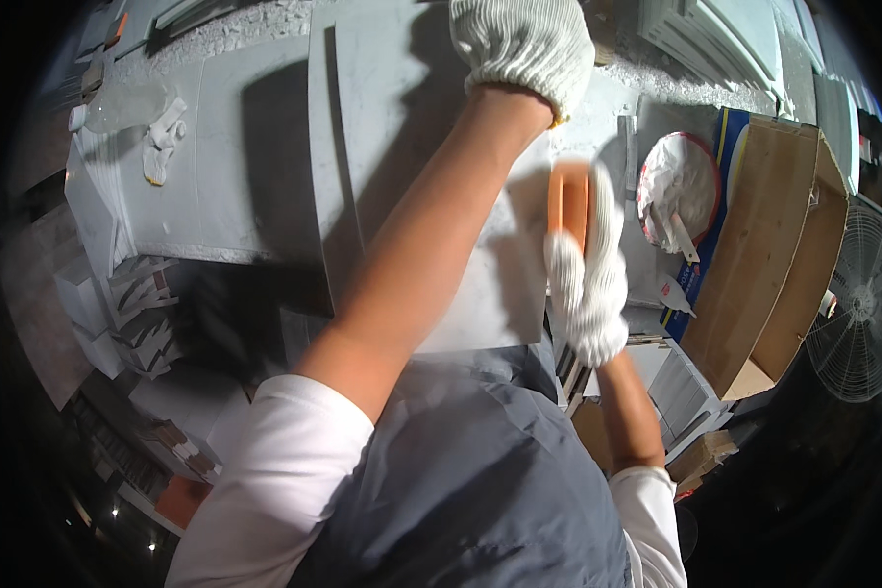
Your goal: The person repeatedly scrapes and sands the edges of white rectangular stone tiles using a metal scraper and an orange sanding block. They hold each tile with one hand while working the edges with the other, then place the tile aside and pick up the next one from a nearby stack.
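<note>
A pale grey-white stone slab [480, 294] lies before me on the worktable. My left hand [524, 49], in a white knit glove, reaches over its far part at the top edge of the view. The fingers there are cut off or hidden, so their hold cannot be told. My right hand [593, 284], gloved the same way, is closed round a long orange grooved block [568, 201] near the slab's right edge. Fingers lie along both sides of the block, slightly blurred. What kind of tool it is does not show clearly.
On the right stand a red-rimmed basin [657, 181] holding a scraper [683, 238], an open cardboard box [759, 255] and a fan [859, 304]. A loose glove [164, 142] and a clear plastic bottle [118, 108] lie at the left. Stacked panels [715, 49] stand far right.
</note>
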A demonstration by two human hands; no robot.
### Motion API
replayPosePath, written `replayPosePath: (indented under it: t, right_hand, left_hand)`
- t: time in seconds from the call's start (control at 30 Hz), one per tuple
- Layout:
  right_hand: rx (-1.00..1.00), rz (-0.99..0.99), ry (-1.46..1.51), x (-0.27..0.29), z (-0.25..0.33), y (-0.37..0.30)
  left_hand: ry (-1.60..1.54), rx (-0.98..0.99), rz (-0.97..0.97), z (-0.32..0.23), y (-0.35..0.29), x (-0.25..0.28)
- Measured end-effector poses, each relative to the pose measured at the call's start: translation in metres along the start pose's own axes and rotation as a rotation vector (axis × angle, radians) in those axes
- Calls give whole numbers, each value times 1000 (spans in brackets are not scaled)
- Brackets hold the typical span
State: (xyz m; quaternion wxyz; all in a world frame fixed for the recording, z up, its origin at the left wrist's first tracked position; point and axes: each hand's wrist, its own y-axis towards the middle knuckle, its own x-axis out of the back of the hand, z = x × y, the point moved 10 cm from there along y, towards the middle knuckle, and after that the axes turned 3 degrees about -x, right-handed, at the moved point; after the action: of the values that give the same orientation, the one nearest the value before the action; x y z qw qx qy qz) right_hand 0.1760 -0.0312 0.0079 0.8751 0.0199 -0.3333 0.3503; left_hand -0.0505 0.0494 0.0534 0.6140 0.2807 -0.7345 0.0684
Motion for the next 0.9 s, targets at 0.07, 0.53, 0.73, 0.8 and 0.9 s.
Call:
replayPosePath:
  t: [0.07,0.53,0.73,0.8,0.9]
  right_hand:
    - [117,-11,-41,0,9,-17]
    - [112,-3,-411,7,28,-20]
    - [136,-78,-450,13,37,-22]
    - [90,-14,-408,9,34,-25]
    - [120,-76,-529,12,34,-19]
  left_hand:
    - [16,-5,-18,0,0,1]
    - [17,20,-47,1,-5,7]
    - [3,-9,29,-1,-4,2]
    - [20,19,39,2,-2,-1]
    - [-9,17,-34,3,-4,-1]
